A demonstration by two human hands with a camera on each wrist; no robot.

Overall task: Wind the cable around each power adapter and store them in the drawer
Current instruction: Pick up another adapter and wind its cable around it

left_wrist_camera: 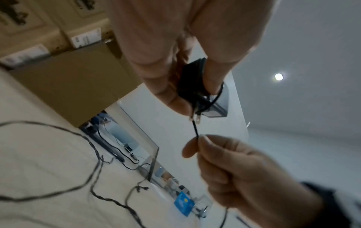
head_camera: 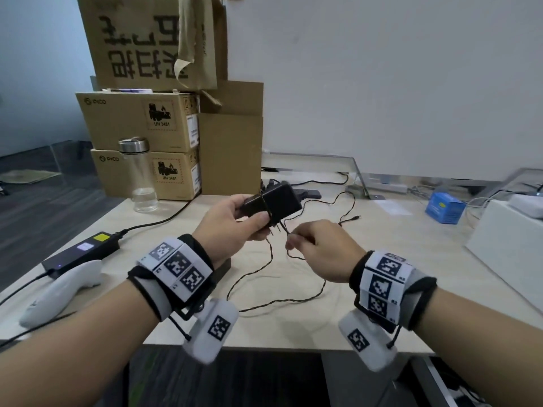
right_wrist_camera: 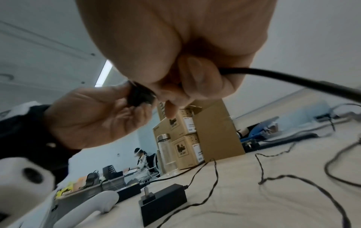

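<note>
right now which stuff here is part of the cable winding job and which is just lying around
In the job:
- power adapter, held by left hand
- cable, pinched by right hand
- second adapter on the desk

Lying about:
- water bottle
- cardboard boxes
- white controller
- blue box

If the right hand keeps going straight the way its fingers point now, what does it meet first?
Probably the black power adapter held in the left hand: the right hand, pinching the thin black cable, points at its prongs. Depth is uncertain.

Cardboard boxes [head_camera: 141,121] stacked at tabletop [head_camera: 382,259] back-left, glass bottle [head_camera: 139,174] in front. White controller [head_camera: 58,292] near left edge, blue box [head_camera: 445,207] far right.
</note>
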